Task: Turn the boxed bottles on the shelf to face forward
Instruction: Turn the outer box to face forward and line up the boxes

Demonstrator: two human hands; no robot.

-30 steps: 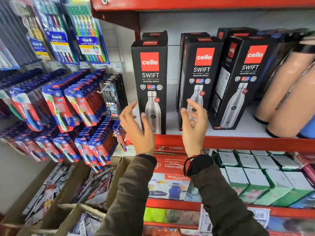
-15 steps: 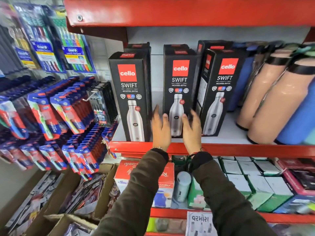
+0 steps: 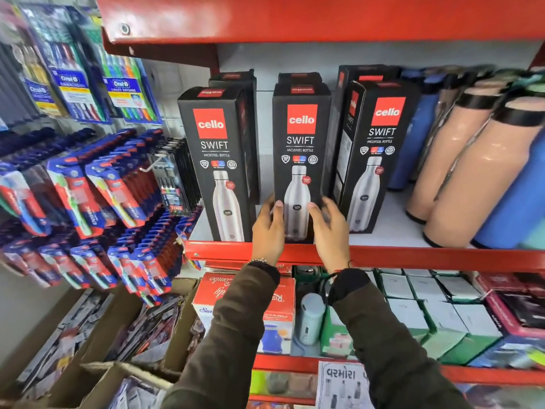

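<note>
Three black Cello Swift bottle boxes stand in a front row on the red-edged shelf (image 3: 413, 256). The left box (image 3: 216, 160) and the middle box (image 3: 300, 143) show their fronts to me. The right box (image 3: 379, 154) stands turned a little, its left side panel showing. More black boxes stand behind each one. My left hand (image 3: 268, 228) holds the lower left side of the middle box, and my right hand (image 3: 330, 228) holds its lower right side, thumbs on the front face.
Peach and blue unboxed bottles (image 3: 472, 160) lean at the right of the same shelf. Toothbrush packs (image 3: 97, 190) hang on the left wall. A red shelf (image 3: 295, 16) runs close overhead. Below are small boxes (image 3: 427, 305) and open cartons (image 3: 88, 349).
Both hands have moved from open air in front of the shelf onto the base of the middle box, which now sits squarer to me. The view has shifted closer.
</note>
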